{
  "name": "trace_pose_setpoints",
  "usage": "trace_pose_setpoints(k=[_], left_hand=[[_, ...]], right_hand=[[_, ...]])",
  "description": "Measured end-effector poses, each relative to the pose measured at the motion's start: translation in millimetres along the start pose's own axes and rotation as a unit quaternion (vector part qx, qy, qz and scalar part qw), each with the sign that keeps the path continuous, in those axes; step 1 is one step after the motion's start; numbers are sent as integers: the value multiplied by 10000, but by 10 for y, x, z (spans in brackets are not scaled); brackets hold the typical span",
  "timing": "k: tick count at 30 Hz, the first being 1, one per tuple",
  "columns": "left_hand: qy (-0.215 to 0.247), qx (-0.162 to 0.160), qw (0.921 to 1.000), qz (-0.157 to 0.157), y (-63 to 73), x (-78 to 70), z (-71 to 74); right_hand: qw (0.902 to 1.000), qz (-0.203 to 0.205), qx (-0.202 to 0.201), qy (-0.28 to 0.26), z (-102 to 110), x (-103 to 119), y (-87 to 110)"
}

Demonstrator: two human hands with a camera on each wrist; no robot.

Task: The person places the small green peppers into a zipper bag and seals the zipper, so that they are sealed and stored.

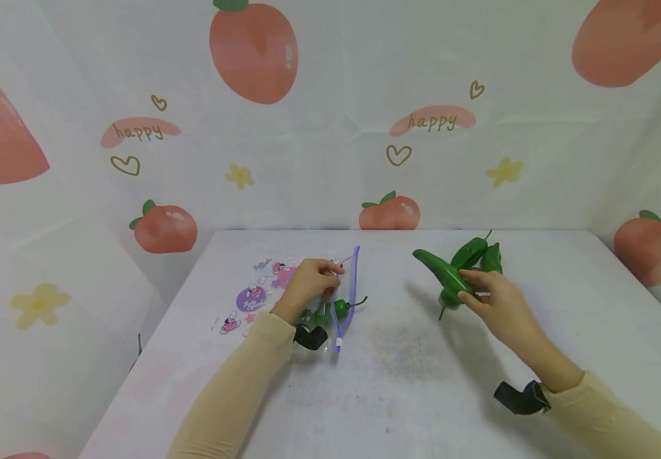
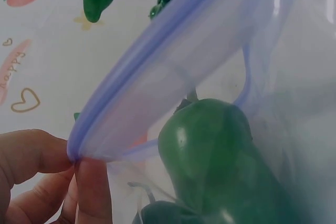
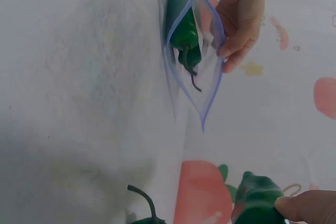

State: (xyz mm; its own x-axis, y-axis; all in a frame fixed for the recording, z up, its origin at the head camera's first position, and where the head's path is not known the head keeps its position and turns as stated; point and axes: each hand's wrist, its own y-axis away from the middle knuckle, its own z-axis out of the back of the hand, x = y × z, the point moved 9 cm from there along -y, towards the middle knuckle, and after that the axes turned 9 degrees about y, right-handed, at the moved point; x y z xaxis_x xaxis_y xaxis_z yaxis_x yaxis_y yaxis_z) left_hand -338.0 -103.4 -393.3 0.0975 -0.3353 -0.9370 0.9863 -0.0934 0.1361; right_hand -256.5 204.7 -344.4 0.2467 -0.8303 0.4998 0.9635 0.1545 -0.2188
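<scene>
My left hand (image 1: pixel 309 285) pinches the purple rim of a clear printed zip bag (image 2: pixel 131 66), holding its mouth apart. Inside the bag lie green peppers (image 2: pixel 210 150), their stems toward the opening, as the right wrist view shows. To the right, my right hand (image 1: pixel 496 305) grips a long green pepper (image 1: pixel 442 269) by its thicker end, above the table. The pepper's tip points up and left toward the bag. Just behind that hand, several more green peppers (image 1: pixel 469 253) lie in a small heap, partly hidden by the hand and the held pepper.
The white table (image 1: pixel 399 408) has a greyish smudge in its middle, between bag and heap. A white cloth (image 1: pixel 319 159) printed with peaches, hearts and flowers hangs behind the table and at both sides. A black strap (image 1: pixel 519 397) is on the right wrist.
</scene>
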Motion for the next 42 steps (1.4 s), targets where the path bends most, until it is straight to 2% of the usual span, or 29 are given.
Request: trace_pose_setpoints(k=[13, 23, 30, 37, 42], left_hand=[[261, 55, 9996, -58, 4, -17, 4], [187, 40, 9998, -13, 15, -31, 3], [158, 22, 9999, 9, 19, -26, 1], [18, -17, 10000, -2, 12, -21, 3], [129, 15, 9999, -18, 7, -18, -9]], right_hand=[[9997, 173, 112, -120, -120, 225, 59], [9983, 408, 315, -289, -272, 368, 94], [9968, 634, 315, -378, -379, 464, 105], [9948, 759, 602, -300, -532, 527, 128], [9932, 798, 791, -295, -597, 591, 154]])
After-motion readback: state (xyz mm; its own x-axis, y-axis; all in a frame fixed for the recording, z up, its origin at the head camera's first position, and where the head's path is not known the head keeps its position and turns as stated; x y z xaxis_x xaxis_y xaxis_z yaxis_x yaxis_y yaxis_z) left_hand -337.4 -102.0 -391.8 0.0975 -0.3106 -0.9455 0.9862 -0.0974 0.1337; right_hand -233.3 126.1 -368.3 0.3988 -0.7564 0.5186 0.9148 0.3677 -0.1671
